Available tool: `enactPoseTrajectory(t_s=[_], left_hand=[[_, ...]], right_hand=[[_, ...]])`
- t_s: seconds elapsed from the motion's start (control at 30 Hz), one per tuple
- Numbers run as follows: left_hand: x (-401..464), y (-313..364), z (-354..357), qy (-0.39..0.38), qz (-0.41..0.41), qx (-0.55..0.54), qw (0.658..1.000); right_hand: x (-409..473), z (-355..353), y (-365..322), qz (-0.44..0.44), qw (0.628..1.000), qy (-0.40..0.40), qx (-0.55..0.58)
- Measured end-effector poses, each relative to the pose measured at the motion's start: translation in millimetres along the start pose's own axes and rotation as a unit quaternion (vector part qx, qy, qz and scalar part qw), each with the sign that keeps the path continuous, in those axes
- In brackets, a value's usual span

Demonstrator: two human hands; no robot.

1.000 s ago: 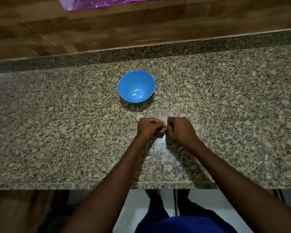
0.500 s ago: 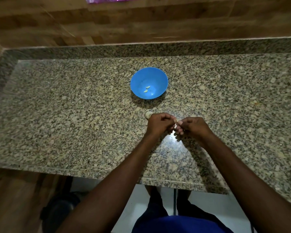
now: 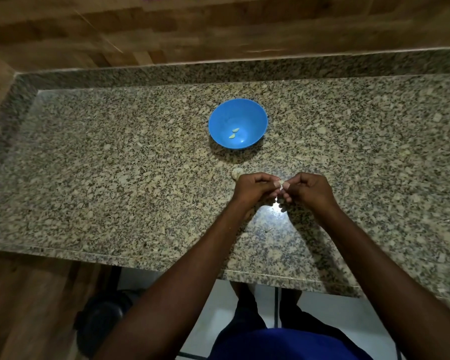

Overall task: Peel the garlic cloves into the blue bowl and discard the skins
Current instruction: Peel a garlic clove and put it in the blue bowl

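One broad granite counter point(image 3: 115, 165) fills most of the view, speckled tan and black, with a raised granite lip along its far edge and a wood-grain wall point(image 3: 218, 27) behind it. Below the near edge, pale floor tiles point(image 3: 213, 318) show beside a dark round object point(image 3: 102, 315) on the left that is too dim to identify.

Both forearms reach in from the near side and meet just right of the counter's middle. The left hand point(image 3: 253, 189) has its fingers curled inward, and the right hand point(image 3: 309, 190) is curled the same way. The tips of both hands come together on a small pale garlic clove point(image 3: 281, 185), pinching it between them above the counter; it is hard to tell how much skin is on it, since only a sliver shows.

Farther away, and slightly left of the hands, sits the blue bowl point(image 3: 255, 118), upright on the granite and well apart from the fingers. Two peeled cloves point(image 3: 233, 133) lie side by side at its bottom.

Just beyond the left hand's knuckles, between hand and bowl, a pale garlic piece point(image 3: 237, 173) rests on the counter, partly hidden by the hand. A bright glare spot point(image 3: 273, 210) reflects off the stone directly on the near side of the hands.
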State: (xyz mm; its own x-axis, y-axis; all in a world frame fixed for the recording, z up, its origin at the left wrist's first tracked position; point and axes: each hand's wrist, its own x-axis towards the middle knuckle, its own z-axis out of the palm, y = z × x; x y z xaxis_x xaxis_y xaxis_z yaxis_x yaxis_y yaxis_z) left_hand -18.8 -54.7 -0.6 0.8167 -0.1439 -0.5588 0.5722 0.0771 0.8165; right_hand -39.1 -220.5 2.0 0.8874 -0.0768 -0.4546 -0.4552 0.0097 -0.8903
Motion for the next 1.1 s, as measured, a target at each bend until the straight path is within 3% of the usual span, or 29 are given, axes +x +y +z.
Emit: enactPoseTrajectory(t_s=[0.37,0.47,0.57,0.73,0.87,1.1], left_hand=[[2,-1,2,-0.010,0.017,0.011,1.000],[3,1,-1,-0.007,0.030,0.027,0.999],[2,7,-3,-0.003,0.036,0.048,0.998],[2,12,-1,0.004,0.050,0.091,0.995],[1,11,3,0.001,0.072,0.090,0.993],[2,6,0,-0.012,0.079,0.086,0.993]], right_hand=[[5,1,-12,0.170,0.972,-0.048,0.154],[1,-3,-12,0.133,0.986,-0.030,0.096],[1,-8,-9,0.040,0.999,-0.004,0.008],[6,-4,-6,-0.094,0.986,0.000,-0.139],[7,1,-8,-0.086,0.988,0.001,-0.129],[4,-3,-15,0.011,0.997,-0.069,-0.031]])
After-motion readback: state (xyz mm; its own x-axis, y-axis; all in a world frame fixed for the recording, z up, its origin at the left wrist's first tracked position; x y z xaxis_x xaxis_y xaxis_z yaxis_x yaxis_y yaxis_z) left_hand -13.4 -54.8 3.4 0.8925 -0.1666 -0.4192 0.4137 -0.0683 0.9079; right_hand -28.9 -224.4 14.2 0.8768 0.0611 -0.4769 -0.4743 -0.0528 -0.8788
